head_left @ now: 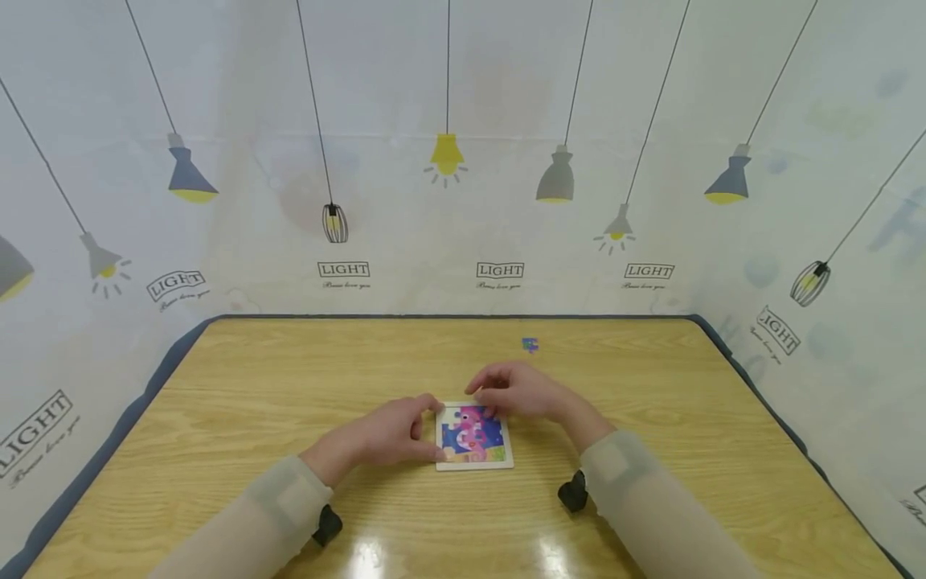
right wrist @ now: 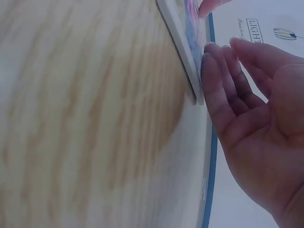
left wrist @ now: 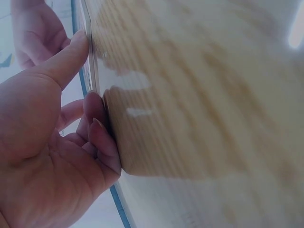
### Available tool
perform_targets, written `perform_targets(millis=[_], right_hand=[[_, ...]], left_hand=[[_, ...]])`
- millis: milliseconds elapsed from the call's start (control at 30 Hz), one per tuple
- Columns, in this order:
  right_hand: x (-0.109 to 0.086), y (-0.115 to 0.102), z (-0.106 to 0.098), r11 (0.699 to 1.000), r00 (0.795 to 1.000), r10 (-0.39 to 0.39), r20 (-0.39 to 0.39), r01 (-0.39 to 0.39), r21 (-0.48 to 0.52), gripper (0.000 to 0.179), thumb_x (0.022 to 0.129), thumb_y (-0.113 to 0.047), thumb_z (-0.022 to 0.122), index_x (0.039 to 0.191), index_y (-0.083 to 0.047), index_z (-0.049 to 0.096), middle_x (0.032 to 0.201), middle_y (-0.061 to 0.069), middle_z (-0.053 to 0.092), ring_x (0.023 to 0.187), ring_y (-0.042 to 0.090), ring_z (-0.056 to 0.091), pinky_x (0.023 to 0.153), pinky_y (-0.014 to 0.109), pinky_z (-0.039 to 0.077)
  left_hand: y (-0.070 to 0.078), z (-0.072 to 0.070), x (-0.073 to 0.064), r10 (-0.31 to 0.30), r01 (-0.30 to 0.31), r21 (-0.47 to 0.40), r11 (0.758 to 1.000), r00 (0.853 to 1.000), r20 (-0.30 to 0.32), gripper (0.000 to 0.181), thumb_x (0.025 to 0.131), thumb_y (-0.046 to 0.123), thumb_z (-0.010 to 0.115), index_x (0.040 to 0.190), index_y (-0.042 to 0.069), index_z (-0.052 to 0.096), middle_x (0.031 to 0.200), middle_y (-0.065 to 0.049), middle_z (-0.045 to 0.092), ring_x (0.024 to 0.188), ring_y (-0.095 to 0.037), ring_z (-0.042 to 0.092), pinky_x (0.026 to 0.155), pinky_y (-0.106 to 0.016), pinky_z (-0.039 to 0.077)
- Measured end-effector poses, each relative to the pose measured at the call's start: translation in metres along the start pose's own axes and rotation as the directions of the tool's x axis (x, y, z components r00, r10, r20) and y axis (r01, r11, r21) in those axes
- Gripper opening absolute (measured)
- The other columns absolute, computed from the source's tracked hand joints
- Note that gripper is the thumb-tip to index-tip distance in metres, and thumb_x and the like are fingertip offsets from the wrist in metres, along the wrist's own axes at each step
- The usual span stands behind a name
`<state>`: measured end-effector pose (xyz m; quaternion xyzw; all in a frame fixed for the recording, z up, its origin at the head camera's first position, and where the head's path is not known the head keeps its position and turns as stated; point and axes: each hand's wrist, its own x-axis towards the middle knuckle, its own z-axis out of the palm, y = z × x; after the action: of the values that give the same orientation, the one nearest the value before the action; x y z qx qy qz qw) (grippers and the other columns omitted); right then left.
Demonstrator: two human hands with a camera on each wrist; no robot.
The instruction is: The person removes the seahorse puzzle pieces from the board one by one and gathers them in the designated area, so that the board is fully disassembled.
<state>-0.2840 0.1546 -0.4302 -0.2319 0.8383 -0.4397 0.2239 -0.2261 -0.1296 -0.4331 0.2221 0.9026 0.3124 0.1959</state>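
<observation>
A small square jigsaw puzzle [head_left: 473,441] in a white frame lies flat on the table, with pink figures on blue. A pale patch shows at its upper left. My left hand [head_left: 379,432] holds the puzzle's left side, thumb at the near corner and index finger at the far one; in the left wrist view its other fingers curl against the tabletop. My right hand [head_left: 526,392] is over the far right corner and hides it. In the right wrist view the fingers [right wrist: 216,88] are extended at the frame's edge, the thumb apart, no piece visible between them.
One loose blue and purple puzzle piece [head_left: 530,345] lies toward the back of the wooden table [head_left: 289,362], beyond my right hand. A pale wall covering [head_left: 405,233] printed with lamps rises behind the table's dark edge.
</observation>
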Motion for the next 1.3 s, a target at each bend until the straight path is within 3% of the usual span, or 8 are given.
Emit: perform_targets(millis=[167, 400, 600, 800, 1033, 1300], right_hand=[[0.002, 0.006, 0.002, 0.999, 0.999, 0.020, 0.031, -0.019, -0.030, 0.020, 0.108, -0.021, 0.071, 0.125, -0.015, 0.078, 0.109, 0.004, 0.076, 0.095, 0.017, 0.068, 0.087, 0.032, 0.058], [0.007, 0.009, 0.002, 0.995, 0.997, 0.038, 0.073, -0.030, -0.099, 0.032, 0.100, -0.025, 0.083, 0.131, -0.029, 0.077, 0.112, -0.001, 0.072, 0.102, 0.018, 0.063, 0.093, 0.034, 0.051], [0.009, 0.004, 0.002, 0.984, 0.990, 0.031, 0.141, -0.006, -0.180, 0.032, 0.104, -0.020, 0.077, 0.133, -0.034, 0.077, 0.118, 0.000, 0.067, 0.105, 0.021, 0.058, 0.095, 0.037, 0.049], [0.009, -0.004, 0.005, 0.953, 0.985, 0.050, 0.167, 0.003, -0.304, 0.035, 0.110, -0.017, 0.067, 0.134, -0.041, 0.075, 0.124, 0.001, 0.060, 0.112, 0.021, 0.055, 0.103, 0.044, 0.047], [0.008, -0.008, 0.008, 0.944, 0.984, 0.085, 0.158, -0.029, -0.328, 0.027, 0.111, -0.018, 0.065, 0.125, -0.041, 0.072, 0.119, 0.004, 0.056, 0.110, 0.024, 0.053, 0.101, 0.045, 0.046], [0.009, -0.007, 0.008, 0.945, 0.984, 0.080, 0.157, -0.024, -0.327, 0.027, 0.111, -0.018, 0.065, 0.128, -0.038, 0.071, 0.121, 0.003, 0.058, 0.111, 0.022, 0.054, 0.102, 0.044, 0.046]], left_hand=[[0.000, 0.001, 0.001, 0.010, -0.010, -0.014, 1.000, 1.000, -0.002, 0.072, 0.097, 0.042, 0.086, 0.154, 0.010, 0.056, 0.092, -0.003, 0.060, 0.081, -0.017, 0.052, 0.072, -0.032, 0.041], [-0.002, 0.003, 0.000, -0.009, 0.007, -0.056, 0.998, 0.999, -0.030, 0.071, 0.095, 0.040, 0.089, 0.152, 0.013, 0.057, 0.091, -0.003, 0.060, 0.078, -0.017, 0.052, 0.070, -0.031, 0.042], [-0.003, 0.003, 0.000, -0.011, 0.009, -0.054, 0.998, 0.999, -0.035, 0.072, 0.094, 0.041, 0.089, 0.152, 0.013, 0.057, 0.091, -0.004, 0.061, 0.079, -0.017, 0.053, 0.071, -0.032, 0.042], [-0.003, 0.003, 0.001, 0.004, -0.005, -0.050, 0.999, 1.000, -0.029, 0.070, 0.095, 0.041, 0.088, 0.151, 0.013, 0.058, 0.090, -0.003, 0.061, 0.078, -0.016, 0.053, 0.069, -0.031, 0.041], [-0.002, 0.004, 0.001, 0.006, -0.007, -0.050, 0.999, 0.999, -0.031, 0.070, 0.094, 0.041, 0.089, 0.151, 0.012, 0.058, 0.089, -0.002, 0.060, 0.077, -0.016, 0.053, 0.069, -0.030, 0.041], [-0.004, 0.004, 0.003, -0.018, 0.015, -0.080, 0.997, 0.999, -0.037, 0.063, 0.093, 0.039, 0.090, 0.145, 0.019, 0.060, 0.091, -0.003, 0.062, 0.080, -0.018, 0.054, 0.071, -0.032, 0.042]])
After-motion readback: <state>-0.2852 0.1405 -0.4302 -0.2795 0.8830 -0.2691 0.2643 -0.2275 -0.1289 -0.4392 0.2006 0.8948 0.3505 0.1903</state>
